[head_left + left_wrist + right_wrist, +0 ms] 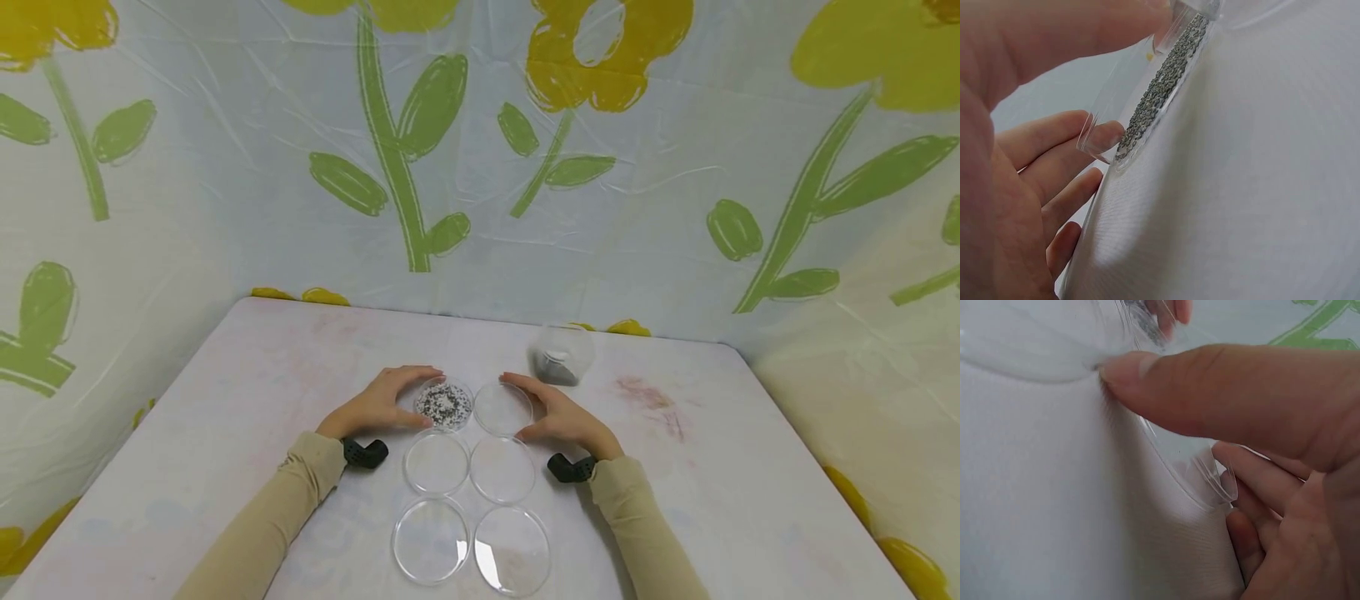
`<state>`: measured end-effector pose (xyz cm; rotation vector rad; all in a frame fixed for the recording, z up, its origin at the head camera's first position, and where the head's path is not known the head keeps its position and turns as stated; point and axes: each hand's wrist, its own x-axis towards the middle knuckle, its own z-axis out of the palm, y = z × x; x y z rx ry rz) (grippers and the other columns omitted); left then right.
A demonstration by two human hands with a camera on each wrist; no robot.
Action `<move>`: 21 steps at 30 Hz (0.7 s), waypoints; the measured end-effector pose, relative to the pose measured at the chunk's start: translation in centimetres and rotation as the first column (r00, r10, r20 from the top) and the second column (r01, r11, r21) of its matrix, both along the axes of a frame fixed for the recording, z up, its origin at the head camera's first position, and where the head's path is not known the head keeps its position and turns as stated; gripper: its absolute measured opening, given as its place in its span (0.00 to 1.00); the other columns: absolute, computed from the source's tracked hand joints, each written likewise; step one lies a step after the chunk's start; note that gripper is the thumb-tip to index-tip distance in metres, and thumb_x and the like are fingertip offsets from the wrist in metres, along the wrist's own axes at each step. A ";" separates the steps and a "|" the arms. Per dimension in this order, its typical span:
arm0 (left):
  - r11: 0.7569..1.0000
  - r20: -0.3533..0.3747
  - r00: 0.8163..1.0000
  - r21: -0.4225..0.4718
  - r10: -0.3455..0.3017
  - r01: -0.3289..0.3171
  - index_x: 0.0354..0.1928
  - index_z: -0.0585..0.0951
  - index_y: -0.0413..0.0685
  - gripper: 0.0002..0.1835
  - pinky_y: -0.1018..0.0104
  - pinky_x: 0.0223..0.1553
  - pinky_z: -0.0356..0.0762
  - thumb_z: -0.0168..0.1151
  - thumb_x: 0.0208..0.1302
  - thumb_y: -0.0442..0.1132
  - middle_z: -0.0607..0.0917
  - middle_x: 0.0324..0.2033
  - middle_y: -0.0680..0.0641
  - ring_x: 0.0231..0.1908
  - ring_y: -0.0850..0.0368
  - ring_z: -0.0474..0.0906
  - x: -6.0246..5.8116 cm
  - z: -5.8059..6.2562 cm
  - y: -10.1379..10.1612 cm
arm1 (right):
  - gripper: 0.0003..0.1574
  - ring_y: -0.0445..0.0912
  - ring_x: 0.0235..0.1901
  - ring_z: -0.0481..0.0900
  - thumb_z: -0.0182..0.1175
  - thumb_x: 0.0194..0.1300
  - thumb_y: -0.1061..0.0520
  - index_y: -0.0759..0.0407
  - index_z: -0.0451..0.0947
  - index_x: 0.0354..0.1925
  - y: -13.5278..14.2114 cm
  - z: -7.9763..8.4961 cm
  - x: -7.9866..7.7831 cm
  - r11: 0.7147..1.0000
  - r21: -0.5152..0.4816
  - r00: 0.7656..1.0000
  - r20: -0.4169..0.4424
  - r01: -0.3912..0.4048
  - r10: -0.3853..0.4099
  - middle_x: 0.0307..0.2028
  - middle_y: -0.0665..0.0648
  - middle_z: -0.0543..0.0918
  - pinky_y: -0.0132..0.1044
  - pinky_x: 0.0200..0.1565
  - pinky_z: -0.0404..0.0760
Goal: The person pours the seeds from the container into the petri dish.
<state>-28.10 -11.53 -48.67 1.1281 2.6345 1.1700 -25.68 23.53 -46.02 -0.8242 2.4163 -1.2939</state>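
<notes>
A clear petri dish with a layer of black and white grains (444, 405) lies at the far left of the dish group. My left hand (384, 403) holds it from the left, thumb at the near side and fingers at the far side. In the left wrist view, the grains (1163, 84) form a grey layer low in the dish. Beside it is another clear petri dish (503, 408), with no grains visible in it. My right hand (561, 418) holds that one from the right, its thumb tip (1125, 375) at the near rim.
Nearer me lie two rows of clear round dishes: a middle pair, left (437, 463) and right (502, 470), and a front pair, left (431, 540) and right (513, 550). A clear container with dark grey contents (557, 367) stands behind my right hand. A flowered curtain (645, 208) encloses the table.
</notes>
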 end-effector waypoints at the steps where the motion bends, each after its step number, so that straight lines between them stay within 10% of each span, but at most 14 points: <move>1: 1.000 -0.001 1.000 0.003 -0.004 0.004 0.71 0.69 0.53 0.44 0.43 0.68 0.49 0.74 0.53 0.55 0.72 0.67 0.52 0.70 0.51 0.61 0.0 0.0 0.0 | 0.58 0.48 0.75 0.50 0.75 0.48 0.64 0.54 0.60 0.74 0.0 0.0 0.0 1.000 0.002 1.000 0.000 0.001 -0.001 0.74 0.53 0.60 0.52 0.71 0.48; 21: 0.999 -0.031 0.999 -0.036 0.014 -0.015 0.71 0.69 0.53 0.45 0.42 0.68 0.51 0.75 0.48 0.51 0.71 0.68 0.50 0.69 0.49 0.62 0.0 0.0 0.2 | 0.60 0.48 0.73 0.55 0.78 0.48 0.61 0.55 0.60 0.75 0.2 0.0 0.2 0.998 -0.049 0.999 0.005 0.034 -0.034 0.71 0.53 0.67 0.28 0.68 0.52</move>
